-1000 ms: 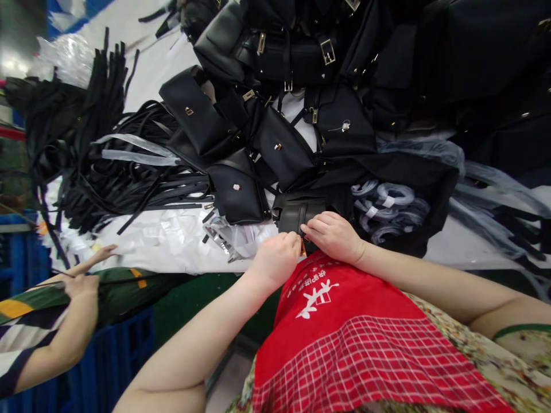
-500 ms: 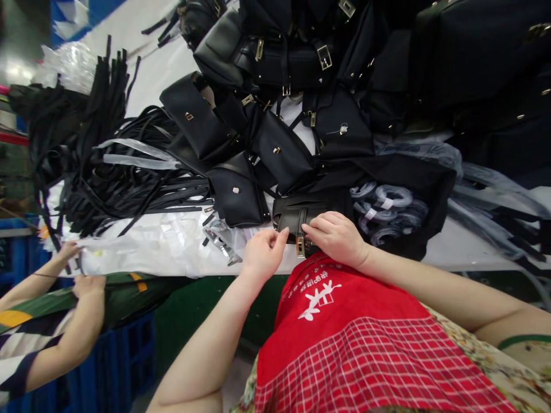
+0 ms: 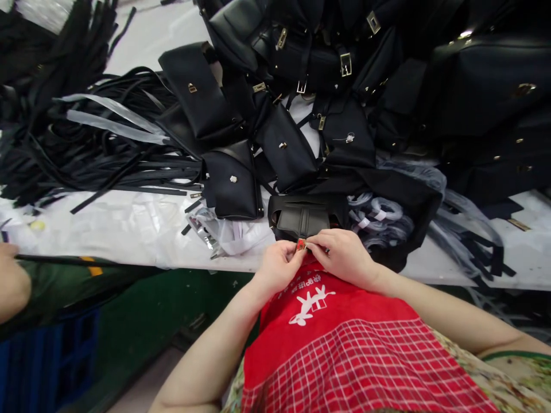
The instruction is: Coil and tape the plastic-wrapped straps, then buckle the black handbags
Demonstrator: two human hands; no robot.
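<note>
A small black bag (image 3: 301, 219) lies at the table's front edge, right before me, with a strap running down its middle. At the strap's lower end is a shiny metal buckle (image 3: 301, 244) that reflects the red of my apron. My left hand (image 3: 279, 267) pinches the buckle from the left, thumb and fingertips closed on it. From the right, my right hand (image 3: 344, 255) has its thumb and index finger closed at the buckle's other side, the remaining fingers curled over the bag's lower edge. My fingertips cover part of the buckle.
Several black bags (image 3: 288, 146) lie beyond my hands, with a taller pile behind. Black straps (image 3: 112, 166) spread leftward. Plastic-wrapped coils (image 3: 381, 218) sit right of the bag; crumpled clear plastic (image 3: 241, 229) lies left. Another person's hand (image 3: 12, 281) shows at the left edge.
Both my hands have closed in on the buckle, which hung free between them before. The bag's strap flap now shows more fully. The view has shifted, and the other person is mostly out of frame.
</note>
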